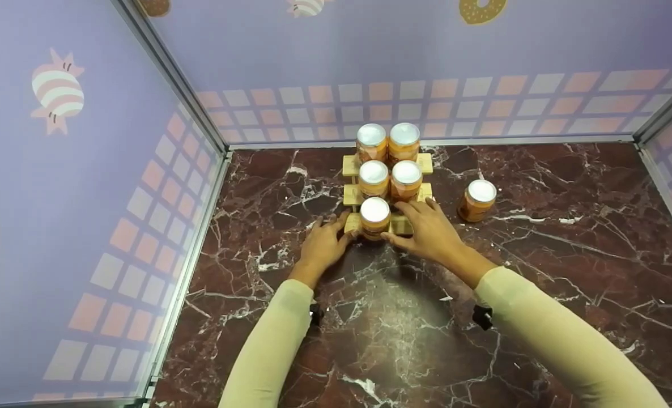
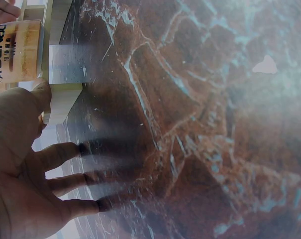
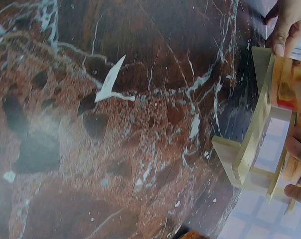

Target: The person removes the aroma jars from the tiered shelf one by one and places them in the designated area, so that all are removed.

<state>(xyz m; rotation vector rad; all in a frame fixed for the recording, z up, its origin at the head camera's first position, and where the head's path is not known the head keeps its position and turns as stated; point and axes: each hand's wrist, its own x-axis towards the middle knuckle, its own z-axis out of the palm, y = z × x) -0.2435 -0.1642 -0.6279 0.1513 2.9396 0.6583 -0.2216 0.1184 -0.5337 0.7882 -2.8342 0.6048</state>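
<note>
A three-tier wooden step rack [image 1: 349, 195] bears several orange cans with white-silver tops, two on the back step and two on the middle step. One can [image 1: 375, 225] stands upright at the left of the front step. My left hand [image 1: 323, 245] is at the rack's left end, its thumb tip by that can's base and its other fingers spread towards the tabletop. On the other side, my right hand [image 1: 431, 233] has its thumb near the can's lower right and its fingers over the front step's right end, close to the middle-step can [image 1: 406, 180].
Another orange can [image 1: 477, 204] stands alone on the dark marbled table [image 1: 540, 272], right of the rack. Purple patterned panels [image 1: 336, 68] close off the back and both sides.
</note>
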